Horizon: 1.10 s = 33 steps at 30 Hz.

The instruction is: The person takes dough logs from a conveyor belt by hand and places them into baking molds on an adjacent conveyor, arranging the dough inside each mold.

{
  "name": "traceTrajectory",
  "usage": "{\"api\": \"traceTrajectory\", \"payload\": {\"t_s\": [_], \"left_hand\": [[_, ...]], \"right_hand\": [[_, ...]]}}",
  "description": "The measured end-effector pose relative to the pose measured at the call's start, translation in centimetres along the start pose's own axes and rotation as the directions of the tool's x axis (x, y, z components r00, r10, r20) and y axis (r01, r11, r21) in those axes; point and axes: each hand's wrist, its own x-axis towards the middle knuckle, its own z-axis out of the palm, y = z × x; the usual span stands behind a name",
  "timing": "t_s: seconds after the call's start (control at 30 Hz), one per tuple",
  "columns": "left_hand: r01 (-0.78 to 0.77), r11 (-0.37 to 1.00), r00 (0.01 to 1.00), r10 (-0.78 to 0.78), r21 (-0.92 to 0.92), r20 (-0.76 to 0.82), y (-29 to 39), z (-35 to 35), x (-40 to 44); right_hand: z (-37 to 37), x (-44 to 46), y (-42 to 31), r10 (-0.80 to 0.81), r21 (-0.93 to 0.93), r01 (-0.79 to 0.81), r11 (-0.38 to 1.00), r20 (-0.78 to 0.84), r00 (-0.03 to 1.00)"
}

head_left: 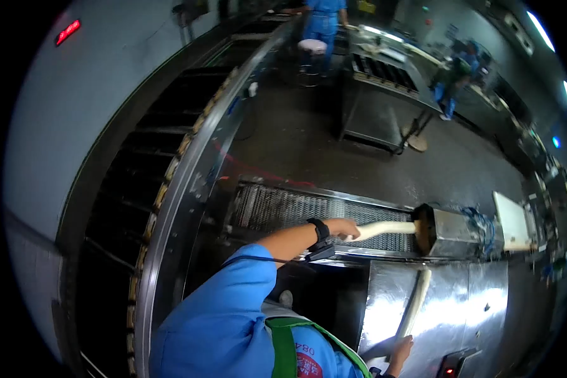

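Observation:
My left hand (342,229), with a black band at the wrist, is closed around the end of a pale dough rope (387,228). That rope stretches across the mesh conveyor belt (283,205) to the opening of a metal machine (447,230). Lower right, my right hand (401,350) has its fingers around the near end of a second long, pale dough rope (417,302). This one lies along the shiny steel table (463,283), its far end toward the belt.
A long conveyor with dark trays (160,129) runs along my left behind a metal rail (189,160). Ahead stands a steel table (384,104) with black trays on top. Another person (323,25) in blue stands at the back, a second (453,79) farther right. A small device (455,365) sits at the table's near edge.

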Motion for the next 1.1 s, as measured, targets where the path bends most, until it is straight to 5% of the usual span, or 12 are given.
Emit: {"api": "traceTrajectory", "payload": {"t_s": [0.13,0.2,0.3,0.37,0.53,0.6,0.67,0.77,0.87,1.0,1.07,1.1], "left_hand": [[-0.012,0.800,0.988,0.104,-0.600,0.118,2.6,0.5,-6.8],[-0.108,0.603,0.957,0.278,-0.790,0.082,3.3,1.1,-8.1],[-0.260,0.451,0.928,0.360,-0.854,-0.092,4.5,0.2,-10.1],[-0.375,0.323,0.902,0.346,-0.869,-0.260,5.3,-1.0,-11.0],[-0.703,-0.069,0.649,0.346,-0.708,-0.678,5.0,-8.4,-18.0],[-0.879,0.021,0.468,0.215,-0.475,-0.857,6.3,-11.1,-24.3],[-0.985,0.121,0.162,0.357,-0.127,-0.920,5.2,-14.4,-28.0],[-0.925,0.348,-0.073,0.238,0.155,-0.969,3.0,-19.1,-31.7],[-0.855,0.396,-0.310,0.129,0.335,-0.942,-0.6,-24.6,-33.1],[-0.840,0.506,-0.287,-0.106,0.197,-0.952,-11.0,-34.3,-30.9],[-0.843,0.491,0.036,-0.356,-0.220,-0.934,-16.1,-36.2,-30.6],[-0.747,0.618,0.014,-0.354,-0.245,-0.935,-20.1,-35.6,-30.1]], "right_hand": [[0.0,2.7,-0.7,-0.064,-0.198,0.103,0.975,0.196,0.978],[1.7,3.3,-0.6,-0.108,-0.186,0.125,0.975,0.095,0.990],[2.3,3.8,-0.4,-0.142,-0.152,0.123,0.981,-0.120,0.983],[1.2,5.1,-0.6,-0.146,-0.009,0.163,0.987,0.402,0.904],[-5.6,-0.2,-10.9,-0.182,-0.267,0.380,0.886,0.553,0.813],[-6.0,-1.3,-13.8,-0.188,-0.322,0.457,0.829,0.609,0.771],[-5.3,-0.4,-15.5,-0.198,-0.293,0.454,0.841,0.615,0.763],[-3.7,1.1,-17.8,-0.218,-0.218,0.422,0.880,0.603,0.767],[-2.3,2.7,-19.3,-0.230,-0.098,0.341,0.935,0.566,0.792],[-0.3,4.5,-20.3,-0.234,0.174,0.170,0.970,0.483,0.844],[0.2,5.3,-20.9,-0.231,0.340,0.079,0.937,0.432,0.872],[0.4,5.7,-21.1,-0.227,0.421,0.039,0.906,0.406,0.885]]}}
